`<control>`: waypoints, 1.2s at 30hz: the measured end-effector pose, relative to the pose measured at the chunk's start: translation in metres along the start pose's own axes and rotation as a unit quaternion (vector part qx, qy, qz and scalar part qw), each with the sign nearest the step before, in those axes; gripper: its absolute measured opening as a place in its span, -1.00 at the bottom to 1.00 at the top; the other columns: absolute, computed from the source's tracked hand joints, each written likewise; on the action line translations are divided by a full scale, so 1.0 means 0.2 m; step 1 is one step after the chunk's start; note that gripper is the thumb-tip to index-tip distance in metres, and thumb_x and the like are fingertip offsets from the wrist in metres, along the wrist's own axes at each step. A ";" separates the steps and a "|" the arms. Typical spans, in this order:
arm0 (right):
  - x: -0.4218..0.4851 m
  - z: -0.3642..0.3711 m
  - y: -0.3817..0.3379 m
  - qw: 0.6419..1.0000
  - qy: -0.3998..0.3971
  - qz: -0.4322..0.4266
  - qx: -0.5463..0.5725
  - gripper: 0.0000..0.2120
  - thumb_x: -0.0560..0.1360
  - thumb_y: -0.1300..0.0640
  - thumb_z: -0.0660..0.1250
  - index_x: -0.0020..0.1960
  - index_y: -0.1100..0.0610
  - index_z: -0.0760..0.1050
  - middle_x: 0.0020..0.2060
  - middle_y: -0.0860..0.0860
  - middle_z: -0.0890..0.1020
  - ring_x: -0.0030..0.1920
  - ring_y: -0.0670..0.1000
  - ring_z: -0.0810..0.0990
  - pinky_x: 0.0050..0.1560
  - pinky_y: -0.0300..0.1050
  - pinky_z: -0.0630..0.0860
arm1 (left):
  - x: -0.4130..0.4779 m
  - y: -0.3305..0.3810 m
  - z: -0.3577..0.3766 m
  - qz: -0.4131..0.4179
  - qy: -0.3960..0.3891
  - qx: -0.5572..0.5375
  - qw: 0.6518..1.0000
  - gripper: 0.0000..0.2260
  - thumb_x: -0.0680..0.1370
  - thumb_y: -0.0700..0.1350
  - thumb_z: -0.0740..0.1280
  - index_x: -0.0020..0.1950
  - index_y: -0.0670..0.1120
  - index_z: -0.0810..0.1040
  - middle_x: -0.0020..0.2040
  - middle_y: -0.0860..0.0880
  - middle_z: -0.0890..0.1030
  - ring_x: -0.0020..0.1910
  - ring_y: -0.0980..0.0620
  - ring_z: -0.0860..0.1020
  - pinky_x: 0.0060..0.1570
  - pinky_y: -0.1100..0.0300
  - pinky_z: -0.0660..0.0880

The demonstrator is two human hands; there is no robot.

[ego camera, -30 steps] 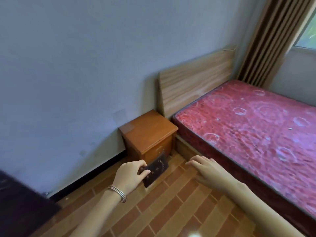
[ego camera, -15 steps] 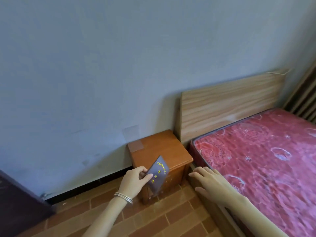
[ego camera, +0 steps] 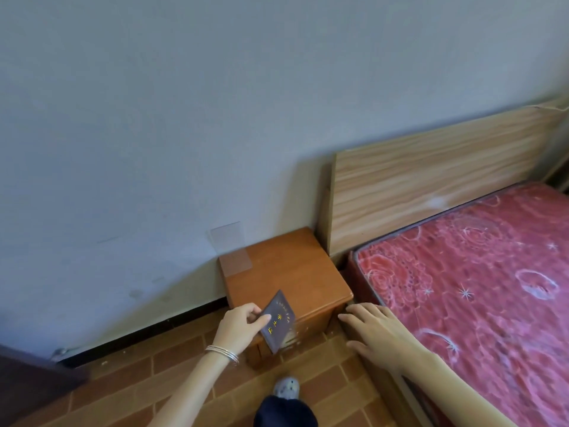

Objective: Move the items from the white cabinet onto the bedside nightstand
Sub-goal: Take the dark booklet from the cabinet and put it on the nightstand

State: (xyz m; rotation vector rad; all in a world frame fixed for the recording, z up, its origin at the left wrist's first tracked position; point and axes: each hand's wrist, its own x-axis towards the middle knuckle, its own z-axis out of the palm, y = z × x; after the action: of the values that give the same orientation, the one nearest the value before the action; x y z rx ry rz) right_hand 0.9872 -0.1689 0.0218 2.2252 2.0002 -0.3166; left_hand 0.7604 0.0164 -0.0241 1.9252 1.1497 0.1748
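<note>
My left hand (ego camera: 238, 328) pinches a small dark booklet (ego camera: 278, 322) with yellow lettering, held tilted over the front edge of the orange-brown wooden nightstand (ego camera: 286, 272). The nightstand stands against the wall beside the bed. A strip of clear tape or plastic (ego camera: 235, 263) lies on its back left corner. My right hand (ego camera: 375, 331) is empty with fingers spread, hovering just right of the nightstand near the bed's edge. The white cabinet is out of view.
A bed with a red patterned mattress (ego camera: 480, 291) and a light wooden headboard (ego camera: 431, 177) fills the right. Brick-pattern tile floor (ego camera: 129, 392) lies below. A dark piece of furniture (ego camera: 24, 383) sits at the lower left. My foot (ego camera: 286, 388) is in front of the nightstand.
I have come closer to the nightstand. My left hand has carried the booklet up from in front of the drawer to over the top's front edge. The right hand stays spread nearby.
</note>
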 end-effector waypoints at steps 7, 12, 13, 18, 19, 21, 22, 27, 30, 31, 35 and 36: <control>0.58 -0.02 0.18 0.999 0.032 -0.027 -0.019 -0.53 0.31 -0.19 0.42 0.16 -0.06 0.49 0.08 -0.07 0.60 0.10 -0.01 0.57 0.07 -0.03 0.54 | 0.63 0.01 -0.02 -0.036 -0.013 0.022 0.999 -0.85 0.50 0.09 0.33 -0.19 0.06 0.51 -0.14 0.10 0.63 -0.10 0.11 0.57 -0.18 0.21 0.44; 1.01 0.02 0.26 0.994 0.094 -0.060 -0.002 -0.72 0.40 -0.05 0.28 0.09 -0.02 0.51 -0.02 -0.09 0.60 0.02 -0.04 0.57 0.07 -0.09 0.50 | 1.04 -0.10 0.03 -0.097 -0.006 0.002 0.995 -0.88 0.52 0.04 0.30 -0.14 0.02 0.49 -0.14 0.08 0.56 -0.13 0.09 0.52 -0.23 0.23 0.38; 1.08 0.04 0.28 0.993 0.099 -0.060 0.005 -0.72 0.43 -0.03 0.21 0.10 -0.01 0.51 -0.02 -0.08 0.59 0.03 -0.03 0.55 0.10 -0.09 0.45 | 1.11 -0.14 0.05 -0.113 -0.003 0.000 0.994 -0.89 0.52 0.03 0.30 -0.13 0.02 0.48 -0.14 0.08 0.55 -0.12 0.09 0.51 -0.22 0.23 0.35; 1.41 0.20 0.38 0.992 0.103 -0.066 0.019 -0.67 0.44 0.01 0.13 0.15 0.04 0.48 0.01 -0.04 0.59 0.05 0.01 0.55 0.09 -0.08 0.43 | 1.40 -0.32 0.17 -0.182 0.022 -0.041 0.982 -0.88 0.53 -0.02 0.30 -0.04 -0.05 0.51 -0.10 0.03 0.54 -0.10 0.07 0.47 -0.17 0.23 0.33; 1.47 0.23 0.41 0.992 0.103 -0.068 0.020 -0.67 0.44 0.01 0.16 0.16 0.04 0.48 0.02 -0.03 0.60 0.04 0.02 0.56 0.06 -0.06 0.48 | 1.46 -0.36 0.20 -0.195 0.032 -0.056 0.979 -0.86 0.53 -0.02 0.30 -0.02 -0.07 0.52 -0.11 0.03 0.53 -0.11 0.07 0.47 -0.17 0.23 0.32; 1.58 0.31 0.45 0.993 0.095 -0.072 0.024 -0.66 0.41 0.02 0.22 0.16 0.05 0.50 0.02 -0.01 0.60 0.04 0.03 0.57 0.03 -0.06 0.51 | 1.57 -0.43 0.27 -0.225 0.060 -0.099 0.968 -0.85 0.53 -0.04 0.31 -0.03 -0.11 0.52 -0.17 0.02 0.56 -0.18 0.06 0.51 -0.23 0.21 0.36; 1.63 0.35 0.47 0.993 0.091 -0.074 0.025 -0.66 0.41 0.03 0.21 0.16 0.06 0.50 0.02 -0.01 0.60 0.03 0.03 0.57 0.02 -0.06 0.51 | 1.62 -0.46 0.31 -0.237 0.074 -0.122 0.961 -0.83 0.52 -0.04 0.32 -0.02 -0.14 0.54 -0.20 0.00 0.59 -0.20 0.05 0.56 -0.23 0.20 0.41; 1.79 0.59 0.56 0.993 0.090 -0.072 0.029 -0.62 0.42 0.02 0.08 0.15 0.05 0.51 0.00 -0.01 0.60 0.01 0.03 0.58 -0.01 -0.07 0.53 | 1.86 -0.67 0.54 -0.301 0.068 -0.221 0.925 -0.79 0.52 -0.15 0.31 0.09 -0.23 0.54 -0.11 -0.12 0.64 -0.18 -0.03 0.62 0.01 0.04 0.53; 1.81 0.69 0.61 0.994 0.076 -0.072 0.025 -0.66 0.42 0.03 0.15 0.14 0.06 0.49 0.01 0.01 0.60 -0.02 0.06 0.59 -0.05 -0.06 0.54 | 1.89 -0.73 0.64 -0.327 0.054 -0.068 0.941 -0.66 0.54 -0.07 0.27 0.26 -0.19 0.43 0.17 -0.16 0.54 0.13 -0.13 0.51 0.13 0.07 0.42; 1.81 0.73 0.63 0.994 0.071 -0.075 0.024 -0.69 0.41 0.05 0.24 0.14 0.07 0.48 0.01 0.02 0.60 -0.03 0.07 0.59 -0.07 -0.05 0.54 | 1.87 -0.74 0.67 -0.319 0.055 0.028 0.946 -0.60 0.53 -0.05 0.27 0.32 -0.16 0.37 0.26 -0.16 0.46 0.22 -0.14 0.44 0.17 0.06 0.37; 1.81 0.80 0.67 0.996 0.054 -0.062 0.037 -0.61 0.32 0.13 0.43 0.13 0.08 0.49 0.01 0.03 0.60 -0.07 0.09 0.59 -0.16 -0.01 0.54 | 1.76 -0.76 0.75 -0.089 0.004 0.302 0.949 -0.49 0.55 -0.05 0.24 0.46 -0.05 0.18 0.50 -0.06 0.13 0.47 -0.06 0.10 0.36 0.10 0.19; 1.81 0.82 0.68 0.996 0.052 -0.065 0.029 -0.66 0.36 0.11 0.37 0.14 0.08 0.49 0.02 0.02 0.59 -0.07 0.09 0.59 -0.17 -0.01 0.53 | 1.76 -0.78 0.78 -0.042 -0.039 0.334 0.941 -0.50 0.57 -0.05 0.22 0.48 -0.04 0.16 0.53 -0.04 0.07 0.49 -0.05 0.02 0.41 0.07 0.12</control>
State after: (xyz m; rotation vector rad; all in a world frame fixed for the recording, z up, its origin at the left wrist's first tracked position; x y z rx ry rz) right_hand 1.1462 0.1266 -0.2304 2.1935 2.2218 -0.2832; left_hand 0.9360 0.2257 -0.3359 2.4283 1.3430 -0.3872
